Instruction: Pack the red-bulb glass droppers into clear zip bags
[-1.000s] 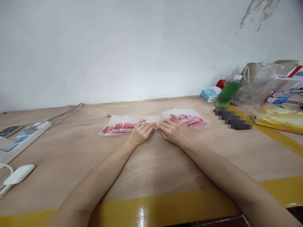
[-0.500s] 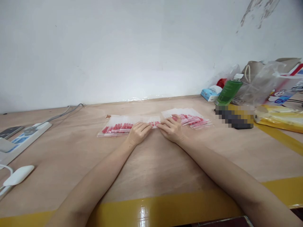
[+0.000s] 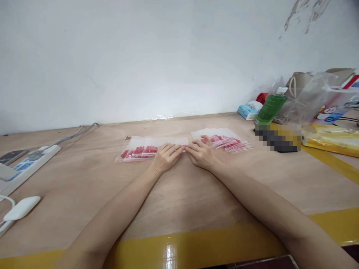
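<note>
View: head camera, looking forward and down across a tabletop (image 3: 179, 194) covered in pale wood-grain film with yellow tape along its near edge.
Left hand (image 3: 165, 158): centre of the frame, palm down, fingertips (image 3: 176, 148) resting on the right end of a row of clear zip bags (image 3: 148, 148). The fingers are pressed together on the bag edge; whether they pinch it or only press it flat cannot be told.
Right hand (image 3: 202, 154): just right of centre, fingertips nearly meeting those of the left hand, bent down onto the same bag edge. Its thumb lies near a second pile of bags (image 3: 224, 139). Its grip is equally unclear.
Row of bags: centre of the frame, just left of the hands, flat on the table and overlapped like shingles. Each is clear plastic with small red pieces showing through; what the pieces are is too small to tell.
Second pile: right of centre, fanned out and touching the right hand.
Progress: judging by the layout, many bags are already lined up on the left, while the fanned pile on the right looks not yet dealt with, so the work seems roughly midway.
Left edge: a white power strip (image 3: 30, 162) with its cable, and a white mouse-like device (image 3: 21, 207).
Right side: a green bottle (image 3: 270, 108), a blue tissue pack (image 3: 248, 111), clear plastic bags (image 3: 311, 97) and a yellow packet (image 3: 331, 140).
</note>
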### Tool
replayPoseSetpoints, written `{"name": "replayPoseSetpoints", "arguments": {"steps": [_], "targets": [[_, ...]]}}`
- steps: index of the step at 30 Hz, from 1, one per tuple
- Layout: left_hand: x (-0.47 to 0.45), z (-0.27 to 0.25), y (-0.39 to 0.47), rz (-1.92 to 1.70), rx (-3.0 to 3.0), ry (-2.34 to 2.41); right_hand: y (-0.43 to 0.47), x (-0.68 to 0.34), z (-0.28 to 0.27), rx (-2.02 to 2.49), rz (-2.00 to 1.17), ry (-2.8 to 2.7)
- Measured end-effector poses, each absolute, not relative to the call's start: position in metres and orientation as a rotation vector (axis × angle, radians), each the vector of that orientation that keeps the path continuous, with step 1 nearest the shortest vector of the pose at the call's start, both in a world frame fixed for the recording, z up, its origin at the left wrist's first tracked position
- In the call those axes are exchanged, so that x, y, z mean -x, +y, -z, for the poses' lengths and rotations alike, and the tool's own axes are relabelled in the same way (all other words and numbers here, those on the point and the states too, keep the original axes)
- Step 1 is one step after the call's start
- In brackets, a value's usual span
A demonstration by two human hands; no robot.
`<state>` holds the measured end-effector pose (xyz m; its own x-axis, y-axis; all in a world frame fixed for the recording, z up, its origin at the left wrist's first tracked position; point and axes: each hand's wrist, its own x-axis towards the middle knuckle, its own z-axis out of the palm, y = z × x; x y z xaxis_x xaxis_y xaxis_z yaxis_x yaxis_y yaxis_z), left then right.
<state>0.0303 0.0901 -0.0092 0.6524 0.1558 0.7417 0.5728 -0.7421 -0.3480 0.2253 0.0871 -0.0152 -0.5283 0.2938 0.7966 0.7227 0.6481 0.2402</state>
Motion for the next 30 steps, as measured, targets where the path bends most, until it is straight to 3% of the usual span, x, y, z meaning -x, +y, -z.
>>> {"name": "replayPoseSetpoints", "arguments": {"steps": [30], "targets": [[-0.012,0.002,0.091,0.820,2.217,-0.612,0.087,-0.243,0.014,0.855,0.674,-2.117]]}}
